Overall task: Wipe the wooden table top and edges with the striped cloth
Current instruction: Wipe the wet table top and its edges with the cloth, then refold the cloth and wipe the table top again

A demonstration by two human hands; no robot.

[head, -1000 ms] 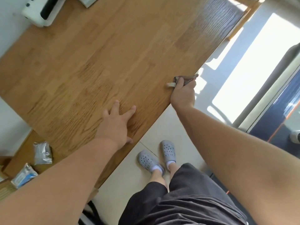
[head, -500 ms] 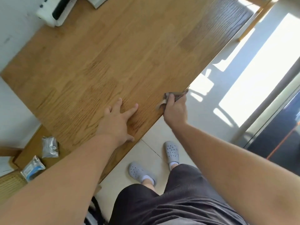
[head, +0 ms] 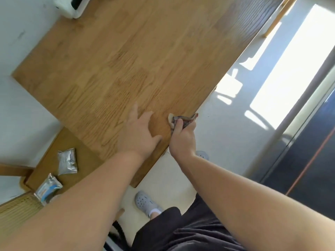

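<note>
The wooden table fills the upper middle of the head view, its near edge running diagonally from upper right to lower left. My right hand grips the bunched striped cloth and presses it against that near edge. My left hand lies flat on the table top just left of the cloth, fingers spread and holding nothing. The two hands are close together, only a small gap between them.
A white device stands at the table's far left corner. Two foil packets lie on a lower wooden surface at the left. The tiled floor, my grey shoe and a sunlit doorway are at the right.
My right hand has slid the cloth along the near edge toward the lower left, closing on my left hand. The view has shifted, showing more of the table's left corner.
</note>
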